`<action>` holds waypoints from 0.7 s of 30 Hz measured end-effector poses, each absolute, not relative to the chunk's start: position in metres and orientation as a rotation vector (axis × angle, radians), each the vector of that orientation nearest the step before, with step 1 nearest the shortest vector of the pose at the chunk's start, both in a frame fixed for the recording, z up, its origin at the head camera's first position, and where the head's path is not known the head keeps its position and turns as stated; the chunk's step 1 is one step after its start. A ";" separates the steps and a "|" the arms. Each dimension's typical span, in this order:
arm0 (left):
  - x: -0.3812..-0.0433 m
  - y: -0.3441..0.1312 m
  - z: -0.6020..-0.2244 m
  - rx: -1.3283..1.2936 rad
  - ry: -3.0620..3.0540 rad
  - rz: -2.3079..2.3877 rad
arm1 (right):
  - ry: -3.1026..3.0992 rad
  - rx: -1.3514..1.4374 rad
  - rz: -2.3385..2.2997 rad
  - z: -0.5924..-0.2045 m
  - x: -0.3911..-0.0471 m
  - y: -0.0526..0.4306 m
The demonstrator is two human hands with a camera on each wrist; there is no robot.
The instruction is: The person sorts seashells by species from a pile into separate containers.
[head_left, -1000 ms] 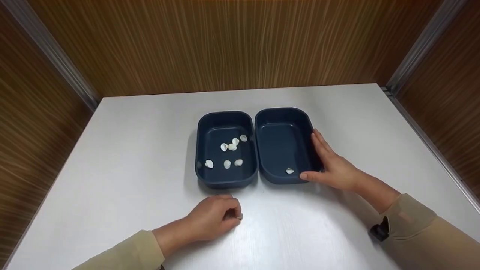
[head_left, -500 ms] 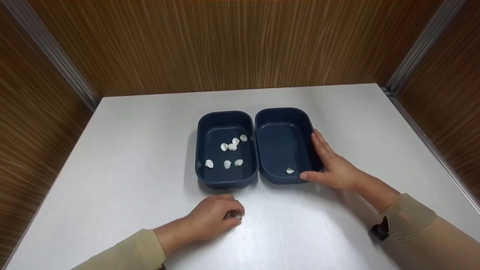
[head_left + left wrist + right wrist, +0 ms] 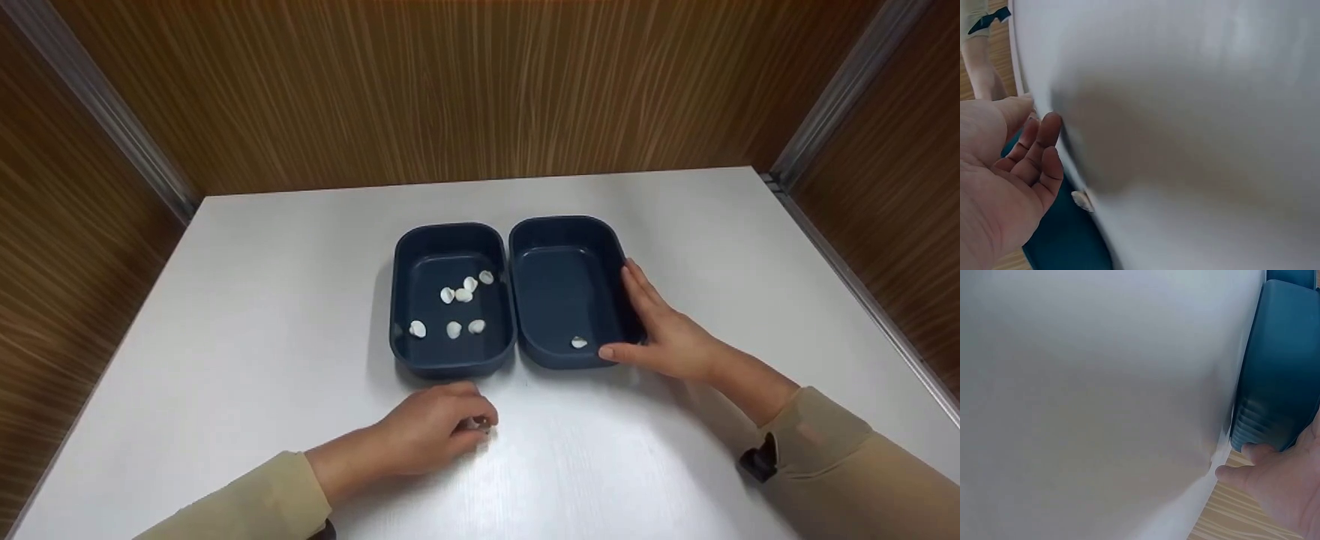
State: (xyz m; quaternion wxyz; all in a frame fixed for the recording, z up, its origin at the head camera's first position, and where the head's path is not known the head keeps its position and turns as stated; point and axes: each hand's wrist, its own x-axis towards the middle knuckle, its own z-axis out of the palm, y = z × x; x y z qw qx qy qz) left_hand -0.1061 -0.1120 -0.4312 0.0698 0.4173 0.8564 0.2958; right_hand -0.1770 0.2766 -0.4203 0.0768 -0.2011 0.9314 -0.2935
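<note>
Two dark blue rectangular boxes stand side by side on the white table. Several white seashells (image 3: 463,295) lie in the left box (image 3: 454,369), and one seashell (image 3: 578,343) sits near the front of the right box (image 3: 559,360). My left hand (image 3: 424,431) is low over the table in front of the left box, pinching a small whitish seashell (image 3: 474,424) mostly hidden by the fingers. In the left wrist view another seashell (image 3: 1082,201) lies beside the box. My right hand (image 3: 671,341) rests against the right box's near right corner, fingers straight along its side, thumb at the front rim.
Wood-grain panels (image 3: 465,90) rise behind the white table (image 3: 247,315) and at both sides. Metal strips (image 3: 832,97) run along the corners. The two boxes stand close together near the table's middle.
My left hand has shifted slightly right and away from me, its fingers moving around the small seashell. The right hand and the boxes have stayed in place.
</note>
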 end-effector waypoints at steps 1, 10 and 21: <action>-0.107 -0.111 -0.429 1.266 2.565 0.908 | 2.790 -0.602 -0.879 -0.420 -0.177 0.277; -0.121 -0.098 -0.397 1.279 2.500 1.102 | 2.770 -0.563 -0.897 -0.419 -0.177 0.277; -0.153 -0.078 -0.361 1.126 2.534 1.270 | 2.786 -0.567 -0.895 -0.420 -0.177 0.277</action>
